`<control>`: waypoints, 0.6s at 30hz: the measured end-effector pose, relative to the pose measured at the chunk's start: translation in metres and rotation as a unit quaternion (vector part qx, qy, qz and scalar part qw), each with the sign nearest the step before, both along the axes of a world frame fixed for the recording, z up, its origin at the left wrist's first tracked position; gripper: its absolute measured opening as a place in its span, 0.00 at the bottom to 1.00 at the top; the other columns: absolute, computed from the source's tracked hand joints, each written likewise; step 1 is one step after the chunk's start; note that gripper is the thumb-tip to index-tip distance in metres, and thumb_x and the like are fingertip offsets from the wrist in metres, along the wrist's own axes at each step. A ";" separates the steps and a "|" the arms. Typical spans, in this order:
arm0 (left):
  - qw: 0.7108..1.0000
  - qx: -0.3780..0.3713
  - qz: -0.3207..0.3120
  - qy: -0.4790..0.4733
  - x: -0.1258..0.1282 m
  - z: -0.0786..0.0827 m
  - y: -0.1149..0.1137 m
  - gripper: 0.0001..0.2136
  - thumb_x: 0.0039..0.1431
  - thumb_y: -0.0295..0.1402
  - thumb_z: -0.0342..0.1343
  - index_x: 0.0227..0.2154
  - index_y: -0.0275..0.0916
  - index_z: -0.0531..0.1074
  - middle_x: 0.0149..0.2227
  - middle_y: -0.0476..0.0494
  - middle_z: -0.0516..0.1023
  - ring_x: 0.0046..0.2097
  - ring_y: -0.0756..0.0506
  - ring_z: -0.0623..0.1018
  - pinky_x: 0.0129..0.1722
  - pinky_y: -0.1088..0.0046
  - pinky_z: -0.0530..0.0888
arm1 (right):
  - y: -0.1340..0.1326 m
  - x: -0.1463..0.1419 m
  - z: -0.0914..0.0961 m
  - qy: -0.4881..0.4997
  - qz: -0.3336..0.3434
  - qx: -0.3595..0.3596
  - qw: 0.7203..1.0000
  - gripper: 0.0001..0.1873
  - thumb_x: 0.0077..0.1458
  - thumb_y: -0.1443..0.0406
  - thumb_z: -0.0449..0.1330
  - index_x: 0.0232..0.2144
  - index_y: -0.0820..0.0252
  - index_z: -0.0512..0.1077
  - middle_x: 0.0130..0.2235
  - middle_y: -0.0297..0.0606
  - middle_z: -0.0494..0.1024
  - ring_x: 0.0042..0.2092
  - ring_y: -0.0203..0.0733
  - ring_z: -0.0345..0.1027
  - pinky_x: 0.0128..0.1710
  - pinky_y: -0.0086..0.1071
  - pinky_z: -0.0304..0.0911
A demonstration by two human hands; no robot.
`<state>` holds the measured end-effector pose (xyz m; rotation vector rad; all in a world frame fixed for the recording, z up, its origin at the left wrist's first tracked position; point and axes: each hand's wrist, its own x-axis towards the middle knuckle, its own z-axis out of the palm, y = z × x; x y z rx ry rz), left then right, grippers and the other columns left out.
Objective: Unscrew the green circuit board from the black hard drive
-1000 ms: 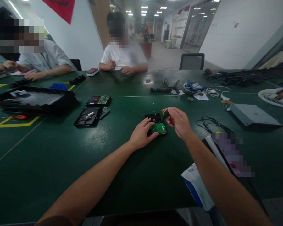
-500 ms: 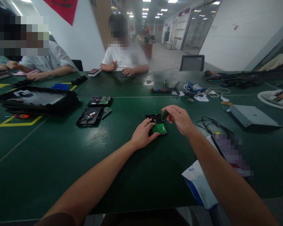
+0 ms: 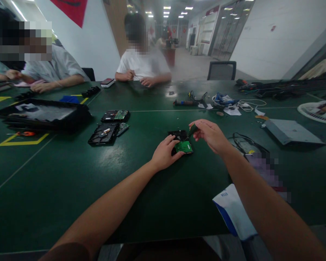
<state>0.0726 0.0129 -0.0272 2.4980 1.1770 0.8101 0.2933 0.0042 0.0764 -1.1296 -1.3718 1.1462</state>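
Note:
A hard drive (image 3: 184,146) with a green circuit board lies on the table in front of me. Gripping its left side is my left hand (image 3: 165,152), thumb along the near edge and fingers over the top. My right hand (image 3: 208,133) pinches the dark green handle of a screwdriver (image 3: 193,129). The tool leans down toward the drive's right edge, and its tip is too small to make out. To the left lie another hard drive (image 3: 115,115), a black drive casing (image 3: 103,133) and a small circuit board (image 3: 122,129).
A black tray-like casing (image 3: 43,112) and an orange screwdriver (image 3: 27,133) are at left. On the right lie a grey metal box (image 3: 293,131), cables (image 3: 247,143) and a white-and-blue cloth item (image 3: 235,210). Two people (image 3: 143,63) (image 3: 54,63) sit across the table.
My right hand has shifted slightly up and to the right, with the screwdriver handle now tilted more to the right. My left hand and the hard drive stay in place.

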 end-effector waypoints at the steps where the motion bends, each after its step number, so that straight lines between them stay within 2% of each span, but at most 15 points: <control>1: 1.000 0.000 0.000 0.000 0.000 0.000 0.000 0.27 0.63 0.51 0.58 0.59 0.41 0.71 0.68 0.36 0.66 0.70 0.34 0.63 0.68 0.50 0.65 | 0.000 0.001 0.001 -0.001 -0.001 -0.005 1.000 0.13 0.62 0.57 0.59 0.40 0.60 0.77 0.33 0.38 0.77 0.30 0.35 0.69 0.27 0.30 0.65; 10: 1.000 -0.004 0.000 0.000 0.000 0.000 0.000 0.27 0.63 0.51 0.58 0.59 0.41 0.70 0.68 0.36 0.66 0.70 0.34 0.63 0.68 0.49 0.65 | 0.006 -0.001 0.019 -0.059 0.001 -0.049 0.997 0.10 0.62 0.61 0.57 0.36 0.59 0.77 0.33 0.40 0.77 0.30 0.37 0.71 0.28 0.31 0.68; 18: 1.000 -0.005 0.004 0.007 0.000 0.002 -0.002 0.27 0.64 0.51 0.57 0.60 0.42 0.70 0.68 0.37 0.65 0.71 0.35 0.62 0.69 0.50 0.65 | 0.023 -0.011 0.040 -0.127 0.057 -0.066 0.988 0.09 0.59 0.60 0.61 0.30 0.58 0.78 0.31 0.40 0.78 0.29 0.38 0.70 0.26 0.32 0.66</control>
